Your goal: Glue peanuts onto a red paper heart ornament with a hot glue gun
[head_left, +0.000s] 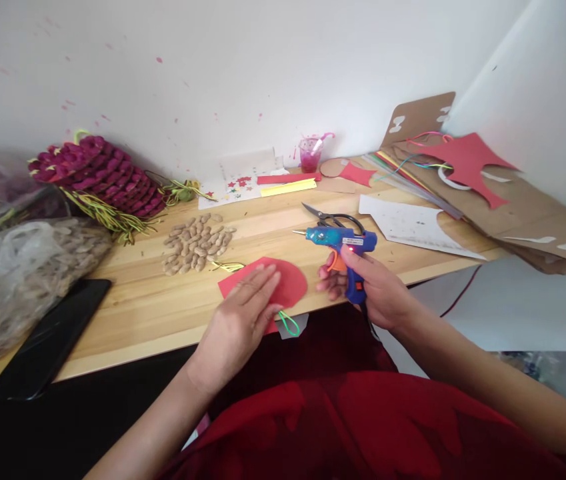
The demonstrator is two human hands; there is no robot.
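Observation:
My left hand (243, 310) lies flat, fingers stretched out, on a red paper cutout (291, 277) near the table's front edge. A green cord loop (289, 324) sticks out from under the paper by my thumb, and a yellow-green tassel (230, 267) shows at its far side. In my right hand (383, 293) is a blue hot glue gun (330, 235), its nozzle pointing left, its orange trigger near my fingers and a red light lit on it. Black-handled scissors (333, 217) lie just behind the glue gun.
Peanuts (197, 243) are piled left of the paper. Beyond them stand a purple peanut-covered craft (103, 175), a plastic bag of peanuts (37, 280) and a black phone (50, 339). Glue sticks (289, 187), a cup of pink liquid (310, 155), paper scraps (413, 223) and cardboard (527, 220) lie behind and right.

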